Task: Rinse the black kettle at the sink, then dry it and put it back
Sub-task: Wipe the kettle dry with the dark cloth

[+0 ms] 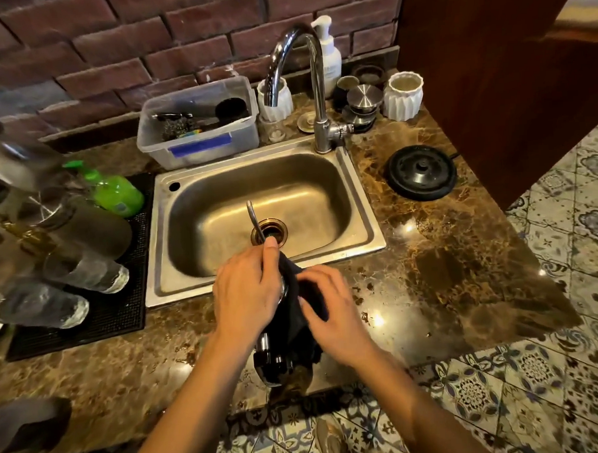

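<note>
1. Black kettle (274,359) sits between both hands, over the front edge of the bench (446,254), just in front of the sink (262,193). Mostly hidden by a dark cloth (296,315).
2. Long axis runs away from the person: base end low and near the body, thin gooseneck spout (254,219) pointing up over the sink drain.
3. Left hand (247,293) is wrapped around the kettle body at the spout root, thumb tip on the spout. Right hand (332,310) is pressed flat on the cloth against the kettle's right side, fingers together; slightly motion-blurred.
4. Looks like the drying step. Faucet (296,75) behind the sink shows no water.
5. Round black kettle base (422,171) lies on the bench right of the sink, well apart from the kettle. Right hand is nearer, but left has the actual grip, so put-back likely means a reach across to the right.
6. Writing: nothing legible. Blue label on the clear tub (197,124) behind the sink is unreadable; white pump bottle (328,57) text too small; green bottle (118,193) left of the sink too blurred.
</note>
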### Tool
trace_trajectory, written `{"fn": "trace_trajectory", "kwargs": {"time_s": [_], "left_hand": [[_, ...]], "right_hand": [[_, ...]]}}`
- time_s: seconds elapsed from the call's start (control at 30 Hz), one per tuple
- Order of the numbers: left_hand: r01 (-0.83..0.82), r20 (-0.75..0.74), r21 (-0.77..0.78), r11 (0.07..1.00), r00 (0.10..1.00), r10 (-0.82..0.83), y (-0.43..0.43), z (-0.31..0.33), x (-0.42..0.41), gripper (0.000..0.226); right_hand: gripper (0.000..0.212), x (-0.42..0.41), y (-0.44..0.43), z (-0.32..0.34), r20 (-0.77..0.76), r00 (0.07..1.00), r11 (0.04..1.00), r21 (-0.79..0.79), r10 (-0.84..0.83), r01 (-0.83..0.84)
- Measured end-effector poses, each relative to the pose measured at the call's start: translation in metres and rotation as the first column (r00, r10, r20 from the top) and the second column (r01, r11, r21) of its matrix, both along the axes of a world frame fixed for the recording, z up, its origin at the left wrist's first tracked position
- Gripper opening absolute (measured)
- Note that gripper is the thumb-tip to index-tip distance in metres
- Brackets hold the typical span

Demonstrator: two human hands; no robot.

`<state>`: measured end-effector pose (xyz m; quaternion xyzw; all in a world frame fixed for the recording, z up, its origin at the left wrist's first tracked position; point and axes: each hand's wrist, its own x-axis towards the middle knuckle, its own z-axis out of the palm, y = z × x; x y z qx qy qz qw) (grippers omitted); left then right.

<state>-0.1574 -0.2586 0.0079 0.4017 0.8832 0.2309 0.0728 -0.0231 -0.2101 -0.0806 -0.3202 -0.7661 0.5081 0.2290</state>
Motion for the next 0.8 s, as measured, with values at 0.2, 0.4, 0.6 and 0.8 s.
{"fn": "trace_trajectory", "kwargs": {"time_s": [0.2, 0.4, 0.6, 0.8], "left_hand": [[-0.020, 0.030, 0.056, 0.998, 0.999, 0.019, 0.000, -0.005, -0.001, 0.059], [-0.044, 0.018, 0.126, 0.991, 0.999, 0.042, 0.002, -0.009, 0.001, 0.059], [-0.118, 0.015, 0.119, 0.986, 0.993, 0.117, 0.004, -0.017, 0.001, 0.065], [-0.148, 0.048, 0.130, 0.980, 0.989, 0.142, 0.005, -0.018, 0.001, 0.064]], "right_hand": [[0.067, -0.022, -0.015, -0.025, -0.039, 0.996, 0.997, 0.012, 0.078, -0.077], [0.036, -0.061, 0.037, -0.026, 0.085, 0.976, 0.979, -0.043, 0.201, -0.198], [0.044, -0.047, 0.017, -0.055, -0.101, 0.993, 0.980, -0.192, -0.066, 0.046], [0.056, -0.026, -0.077, -0.075, -0.218, 0.953, 0.965, 0.113, -0.209, 0.237]]}}
